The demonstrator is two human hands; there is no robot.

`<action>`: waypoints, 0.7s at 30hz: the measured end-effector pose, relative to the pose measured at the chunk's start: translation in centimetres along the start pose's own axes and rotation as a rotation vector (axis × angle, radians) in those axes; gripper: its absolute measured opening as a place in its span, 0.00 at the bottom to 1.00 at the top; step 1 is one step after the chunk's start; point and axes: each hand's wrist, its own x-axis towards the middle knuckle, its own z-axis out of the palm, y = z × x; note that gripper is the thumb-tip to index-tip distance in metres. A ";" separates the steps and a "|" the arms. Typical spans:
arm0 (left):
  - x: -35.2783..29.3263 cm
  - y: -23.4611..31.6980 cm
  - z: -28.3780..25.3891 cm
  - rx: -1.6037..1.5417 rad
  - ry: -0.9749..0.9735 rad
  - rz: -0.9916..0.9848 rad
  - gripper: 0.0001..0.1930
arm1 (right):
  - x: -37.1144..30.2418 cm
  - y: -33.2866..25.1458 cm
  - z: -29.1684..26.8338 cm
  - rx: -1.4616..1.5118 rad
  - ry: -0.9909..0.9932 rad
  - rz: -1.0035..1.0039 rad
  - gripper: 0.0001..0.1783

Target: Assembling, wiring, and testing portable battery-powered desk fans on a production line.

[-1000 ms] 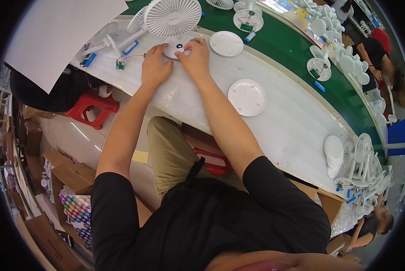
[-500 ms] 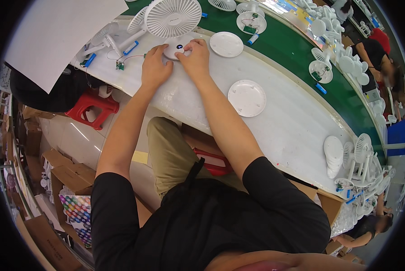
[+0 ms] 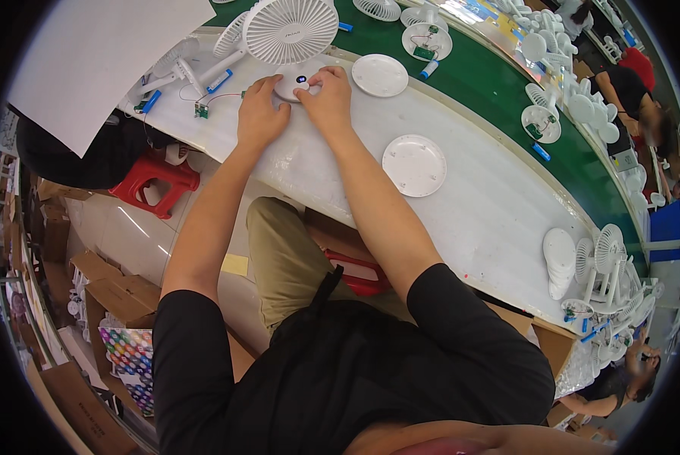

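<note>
A white desk fan [image 3: 291, 32] stands at the far side of the white worktable, its round grille above its round base [image 3: 290, 89]. A small dark display with a lit mark shows on the base. My left hand [image 3: 262, 115] grips the left edge of the base, its thumb held apart from the fingers. My right hand [image 3: 331, 100] closes on the right side, fingers curled and the thumb pressing near the front. To the right lie two white round plates, one by the belt [image 3: 380, 75] and a nearer one [image 3: 415, 165].
Left of the fan are blue batteries [image 3: 219, 80], a green circuit board [image 3: 202, 111] and wires. A green conveyor belt [image 3: 484, 98] carries opened fans. Stacked white discs [image 3: 559, 262] and more fans stand at right. A white sheet [image 3: 105, 68] hangs at upper left.
My hands keep the same place on the fan base. The lit mark on its display looks different. Opened fans on the belt have shifted slightly right and nearer. A person at lower right has moved.
</note>
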 end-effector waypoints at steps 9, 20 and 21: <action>-0.1 0.1 0.0 -0.009 0.006 0.003 0.27 | 0.1 0.3 0.0 -0.022 0.002 0.004 0.13; 0.0 0.7 -0.2 0.043 -0.013 0.018 0.28 | 1.3 -3.7 -0.8 0.147 0.342 -0.119 0.20; 0.0 0.9 -0.2 0.085 -0.020 0.020 0.28 | 2.0 -4.3 -1.3 0.067 0.399 -0.248 0.23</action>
